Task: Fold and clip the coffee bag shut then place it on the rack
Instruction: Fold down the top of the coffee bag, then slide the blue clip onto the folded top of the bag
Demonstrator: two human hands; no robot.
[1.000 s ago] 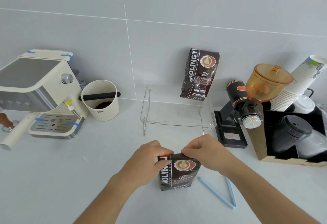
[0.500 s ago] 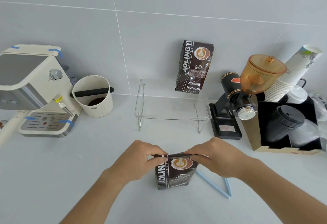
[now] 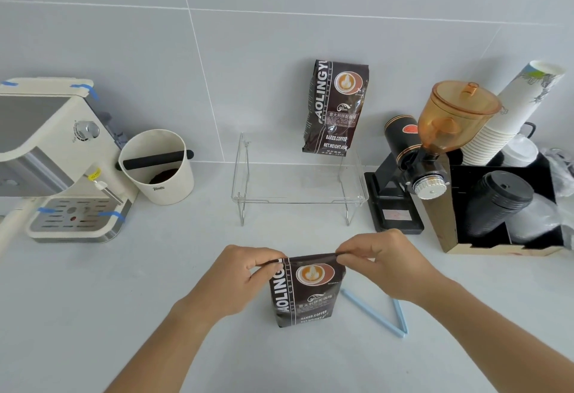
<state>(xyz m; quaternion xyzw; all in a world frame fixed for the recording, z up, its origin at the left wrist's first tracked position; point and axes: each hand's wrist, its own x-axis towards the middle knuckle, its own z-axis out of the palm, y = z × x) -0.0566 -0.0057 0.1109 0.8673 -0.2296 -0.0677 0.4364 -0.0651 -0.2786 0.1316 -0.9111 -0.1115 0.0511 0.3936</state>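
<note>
Left hand (image 3: 245, 271) and right hand (image 3: 377, 260) pinch the coffee bag (image 3: 307, 291) top corners; the fold may spring open while reaching the blue clip (image 3: 377, 315) at four o'clock.

Pale grey countertop (image 3: 93, 315); bearing dark brown coffee bag (image 3: 306, 294); open light-blue plastic clip (image 3: 380, 315); clear acrylic rack (image 3: 298, 187); cream espresso machine (image 3: 52, 156); black grinder (image 3: 403, 181).

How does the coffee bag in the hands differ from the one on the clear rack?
The near coffee bag stands on the counter; the far coffee bag stands on the clear rack against the wall. The near bag is pinched at its top corners by the left hand and right hand; the far bag is untouched. The near bag's top is folded down, so it looks shorter. Both carry the same dark brown print.
</note>
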